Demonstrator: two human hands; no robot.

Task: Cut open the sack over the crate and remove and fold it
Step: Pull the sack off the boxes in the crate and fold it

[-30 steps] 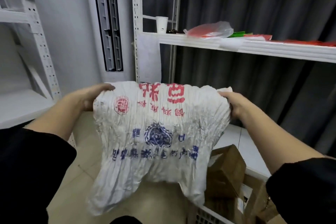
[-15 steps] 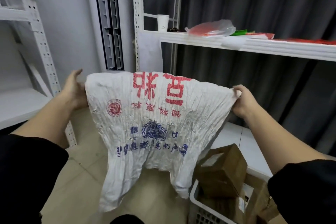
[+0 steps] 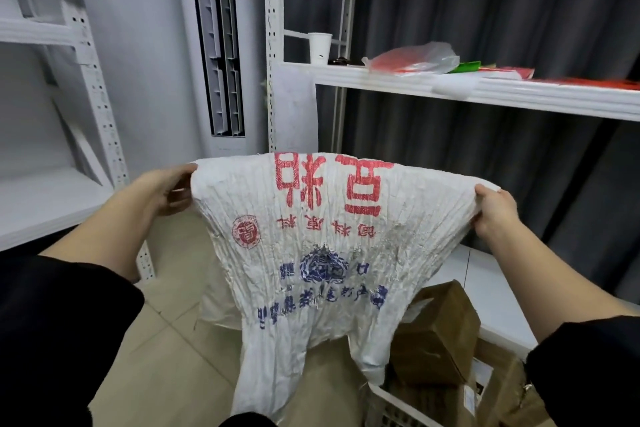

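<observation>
One view only, head camera, looking forward and down.

Item 1: sack (image 3: 322, 253); white woven material, heavily creased, printed in red and blue; held up in the air at mid scene, spread wide along its top edge, lower part hanging in two loose tails; clear of the crate, so removal reads as done and folding as the step in hand.

Item 2: left hand (image 3: 166, 189); at the sack's top left corner; thumb and fingers pinched on the edge, the rest of the hand loosely curled.

Item 3: right hand (image 3: 493, 215); at the top right corner; closed in a fist-like grip on a bunched bit of the edge.

Item 4: crate (image 3: 394, 409); white lattice plastic, near right, below the sack; brown cardboard boxes (image 3: 436, 336) inside it.

Item 5: shelf (image 3: 485, 90); far right, bearing a paper cup (image 3: 319, 48) and a plastic bag (image 3: 415, 59).

Handling note, by judgement: light, limp, no stiffness of its own; the weave looks slick, so a pinch may slide; best held at the two top corners as now, then corner brought to corner; the frayed lower edge may shed threads and hang unevenly.
</observation>
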